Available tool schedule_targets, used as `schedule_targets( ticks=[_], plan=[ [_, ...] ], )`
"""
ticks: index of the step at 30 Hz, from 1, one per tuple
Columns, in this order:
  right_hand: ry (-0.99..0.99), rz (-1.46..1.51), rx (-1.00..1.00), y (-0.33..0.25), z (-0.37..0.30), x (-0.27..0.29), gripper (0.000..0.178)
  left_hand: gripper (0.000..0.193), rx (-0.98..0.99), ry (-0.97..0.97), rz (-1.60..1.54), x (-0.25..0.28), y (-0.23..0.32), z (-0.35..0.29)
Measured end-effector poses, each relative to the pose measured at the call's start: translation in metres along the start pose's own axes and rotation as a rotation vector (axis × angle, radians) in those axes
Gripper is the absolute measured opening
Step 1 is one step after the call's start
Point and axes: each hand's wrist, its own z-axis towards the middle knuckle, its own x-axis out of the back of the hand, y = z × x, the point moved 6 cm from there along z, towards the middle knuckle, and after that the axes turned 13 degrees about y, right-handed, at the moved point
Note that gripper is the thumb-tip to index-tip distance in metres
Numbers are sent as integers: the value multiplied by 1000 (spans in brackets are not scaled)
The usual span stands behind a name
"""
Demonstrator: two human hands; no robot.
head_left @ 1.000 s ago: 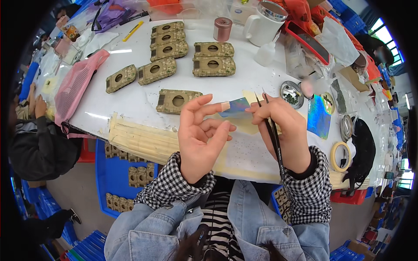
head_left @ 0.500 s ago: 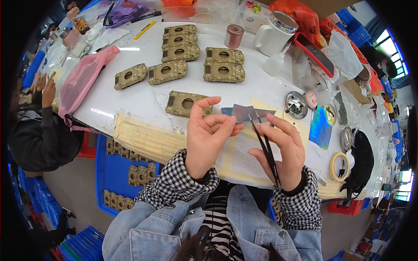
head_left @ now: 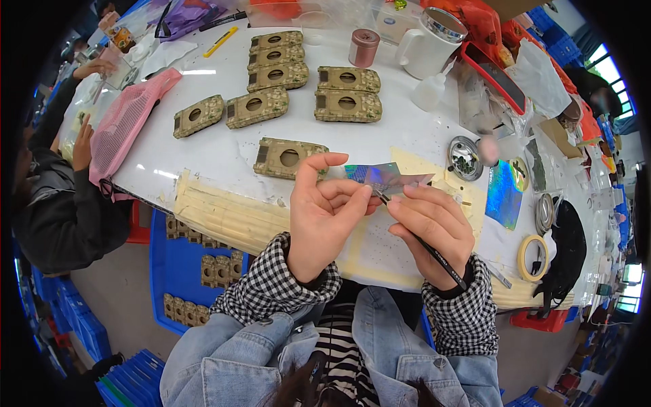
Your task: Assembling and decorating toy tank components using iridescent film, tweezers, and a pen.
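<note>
From where I stand, with the clock centred on the two hands and twelve away from the wearer, the left hand (head_left: 322,220) has its thumb and a curled finger pinched on a shimmering film (head_left: 371,175), forefinger raised. The film sits at twelve, just beyond the fingertips, above the desk (head_left: 230,152). The fingers of the right hand (head_left: 441,227) close around black tweezers (head_left: 441,260), whose tips point to ten and meet near the left thumb; whether they grip anything is too small to tell.

A camouflaged toy tank hull (head_left: 290,157) lies at ten, beside the left hand, and a pair of joined hulls (head_left: 347,95) farther off, towards eleven. At two rests a round metal tin (head_left: 465,159), at three a blue iridescent sheet (head_left: 504,197), at four a masking tape roll (head_left: 522,260).
</note>
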Motion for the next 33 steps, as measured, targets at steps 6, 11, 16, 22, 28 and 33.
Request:
schedule_targets(
  ticks=[6, 11, 16, 22, 28, 33],
  plan=[
    [-17, -3, 7, -1, 0, 0, 34, 42, 1, 3, -7, 0, 0, 0],
    [-35, -9, 11, -1, -1, 0, 35, 43, -7, 2, -11, 1, 0, 0],
    [-31, -1, 5, 0, -1, -1, 35, 43, -16, 0, -8, 1, -1, 0],
    [-41, -3, 11, 1, -2, -2, 35, 42, -9, -7, -13, 0, 0, 0],
    [-42, 9, 14, 1, -3, -2, 35, 42, -26, -11, 1, 1, -1, 0],
    [-34, 30, -31, 4, -5, 1, 34, 42, -36, 6, 10, 2, 0, 2]
  ],
)
